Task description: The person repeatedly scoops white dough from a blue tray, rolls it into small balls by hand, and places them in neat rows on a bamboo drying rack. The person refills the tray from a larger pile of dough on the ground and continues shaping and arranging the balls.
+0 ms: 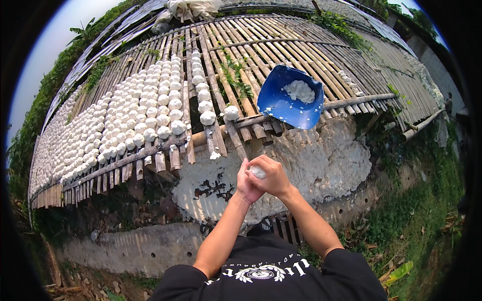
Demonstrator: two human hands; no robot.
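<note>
hiding most of a white lump [258, 172] in my grasp, i am leaving only a patch of it showing. my right hand [273, 176] is curling around it; my left hand [247, 185] is meeting the right, its fingers mostly covered, so i cannot tell how far they are closing. a blue container [271, 95] of white paste [299, 92] is resting on the bamboo rack [301, 45].

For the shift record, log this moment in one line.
left hand: against white lump | right hand: curled around it | blue container: white material inside | bamboo rack: white balls in rows
</note>
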